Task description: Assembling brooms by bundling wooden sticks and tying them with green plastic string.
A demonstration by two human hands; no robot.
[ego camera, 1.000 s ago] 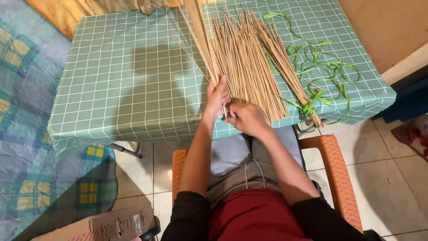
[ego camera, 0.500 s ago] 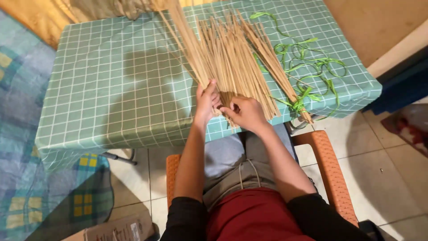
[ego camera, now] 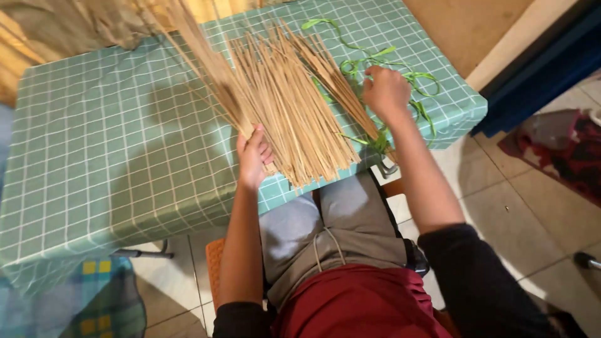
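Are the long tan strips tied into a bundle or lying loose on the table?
Loose: the tan strips fan out across the table, no tie visible; the left hand presses their near ends.

The surface (ego camera: 113, 169) lies open left of the sticks (ego camera: 288, 106); green strips (ego camera: 413, 94) clutter its right corner
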